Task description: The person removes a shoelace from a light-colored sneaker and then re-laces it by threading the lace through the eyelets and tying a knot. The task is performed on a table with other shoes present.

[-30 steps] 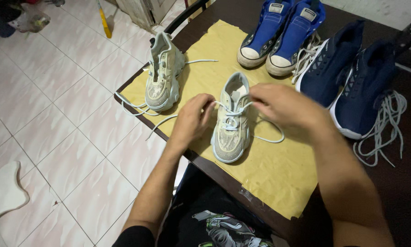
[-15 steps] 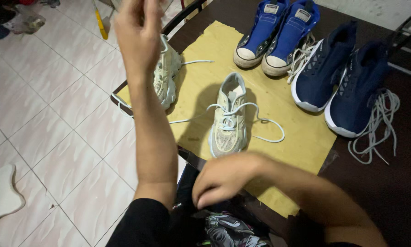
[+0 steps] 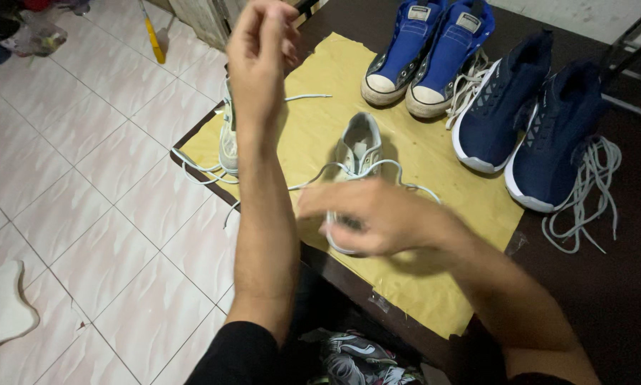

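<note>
Left hand: the left hand (image 3: 260,50) is raised high above the table edge, fingertips pinched together; a lace end may be between them, but I cannot tell, as no lace shows at the fingers.
Right hand: the right hand (image 3: 366,217) hovers low, fingers spread and loose, over the toe of the pale mesh sneaker (image 3: 356,153), covering its front half; whether it touches the shoe is unclear, and it is blurred.
Sneaker in hand: it lies toe toward the person on the yellow paper sheet (image 3: 434,214), just under the right hand, its white lace (image 3: 406,187) slack and looping out past that hand, so the lacing looks loose and unfinished.
Its mate: the second pale sneaker (image 3: 228,135) sits behind the left forearm, mostly hidden by it.
Beyond the hands: a pair of blue canvas high-tops (image 3: 427,50) and a pair of navy knit sneakers (image 3: 527,114), with a heap of grey laces (image 3: 591,192) well right of the right hand.
In the way: the raised forearm blocks the view of the mate.
</note>
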